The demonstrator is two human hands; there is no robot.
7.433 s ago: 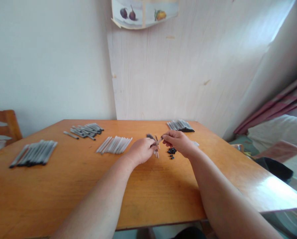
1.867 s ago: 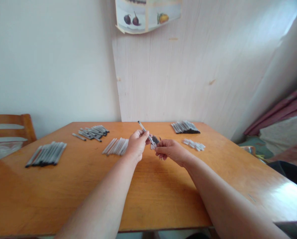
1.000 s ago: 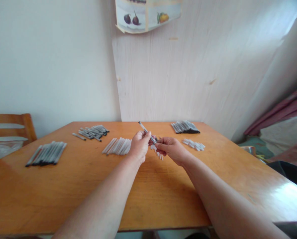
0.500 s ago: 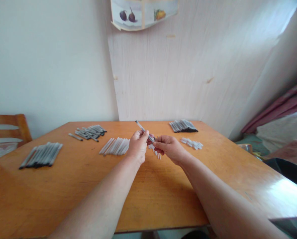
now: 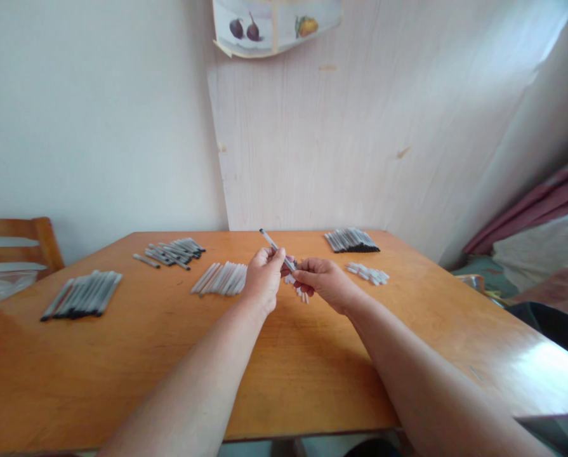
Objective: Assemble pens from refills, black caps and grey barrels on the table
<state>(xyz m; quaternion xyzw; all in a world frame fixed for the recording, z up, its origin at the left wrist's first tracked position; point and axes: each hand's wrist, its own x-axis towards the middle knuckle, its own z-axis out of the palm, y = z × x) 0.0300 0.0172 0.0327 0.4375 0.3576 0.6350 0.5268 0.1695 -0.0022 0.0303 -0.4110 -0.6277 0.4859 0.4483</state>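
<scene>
Above the middle of the table, a slim pen [image 5: 269, 239] with a dark upper end slants down to the right between my hands. My left hand [image 5: 263, 274] is closed around its middle, thumb on top. The fingers of my right hand [image 5: 318, 277] pinch the pen's lower end, and their tips hide its details. Below my hands lie several small white pieces [image 5: 303, 296], partly covered by my fingers. A row of clear, whitish tubes [image 5: 221, 279] lies just left of my left hand.
Pens with black ends lie in a row [image 5: 84, 295] at left, a loose heap [image 5: 174, 252] at back left and a pile [image 5: 351, 240] at back right. Small white caps [image 5: 368, 273] lie right of my hands. A wooden chair [image 5: 19, 244] stands left of the table [image 5: 312, 368].
Both hands keep the same hold on the pen, with hardly any movement. The whole view has shifted very slightly.
</scene>
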